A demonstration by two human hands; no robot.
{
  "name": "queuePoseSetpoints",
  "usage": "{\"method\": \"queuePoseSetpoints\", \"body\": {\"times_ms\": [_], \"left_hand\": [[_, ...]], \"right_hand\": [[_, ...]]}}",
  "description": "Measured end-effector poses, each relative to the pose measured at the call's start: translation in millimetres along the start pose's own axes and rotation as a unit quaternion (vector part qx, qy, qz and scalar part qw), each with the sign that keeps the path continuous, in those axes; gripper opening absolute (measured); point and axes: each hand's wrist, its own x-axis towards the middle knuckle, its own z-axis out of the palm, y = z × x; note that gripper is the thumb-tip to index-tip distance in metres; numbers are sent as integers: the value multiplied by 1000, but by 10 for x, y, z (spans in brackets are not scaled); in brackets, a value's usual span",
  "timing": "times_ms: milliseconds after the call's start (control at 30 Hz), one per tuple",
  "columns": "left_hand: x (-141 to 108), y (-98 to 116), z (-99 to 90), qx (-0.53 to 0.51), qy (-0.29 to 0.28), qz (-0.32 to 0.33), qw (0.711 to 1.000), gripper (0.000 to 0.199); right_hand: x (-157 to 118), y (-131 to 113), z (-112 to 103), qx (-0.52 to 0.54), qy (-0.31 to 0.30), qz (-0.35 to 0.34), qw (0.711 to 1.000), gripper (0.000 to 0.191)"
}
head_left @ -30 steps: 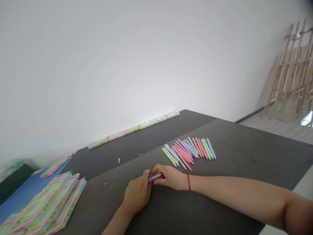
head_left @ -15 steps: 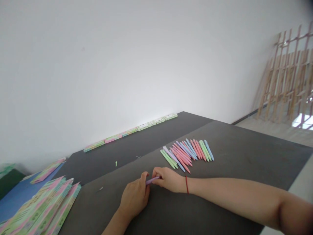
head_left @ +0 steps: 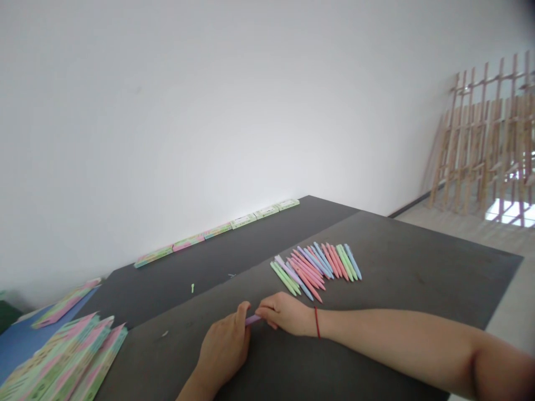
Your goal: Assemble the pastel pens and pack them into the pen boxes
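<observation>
Purple pen [head_left: 252, 319], L hand [head_left: 224, 346] & R hand [head_left: 287, 314] grips pinching it, more pens [head_left: 308, 271] nr, on tbl [head_left: 409, 267]

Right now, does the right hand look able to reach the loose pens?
Probably yes: the loose pens lie just beyond the right hand, with nothing visible between. However, its fingers are on the purple pen, also gripped by the left hand, so it may need to release that first.

The bare right hand [head_left: 286, 315] wears a thin red wristband [head_left: 317, 323], and the left hand [head_left: 225, 346] is bare too.
</observation>
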Motion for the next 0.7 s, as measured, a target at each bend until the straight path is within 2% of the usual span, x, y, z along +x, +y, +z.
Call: {"method": "queuePoseSetpoints", "body": {"times_ms": [67, 133, 267, 367, 533, 600, 700], "left_hand": [[-3, 10, -9, 4, 0, 0, 1000, 31], [-4, 25, -25, 2, -2, 2, 1000, 32], [1, 50, -47, -1, -15, 5, 1000, 33], [6, 42, -39, 2, -17, -2, 1000, 34], [0, 21, 10, 1, -16, 10, 1000, 34], [-7, 19, 34, 3, -11, 18, 1000, 34], [-13, -17, 43, -10, 24, 37, 999, 32]], "right_hand": [[-9, -4, 3, -22, 32, -4, 999, 18], [-15, -12, 0, -31, 34, -2, 999, 17], [-17, -27, -26, -42, 4, -3, 999, 35], [-26, -35, -35, -49, 21, -18, 998, 25], [-35, -40, -13, -58, 33, -21, 998, 19], [-27, -39, 7, -22, 27, 10, 999, 18], [-6, -40, 49, 103, -1, 85, 991, 14]]}}
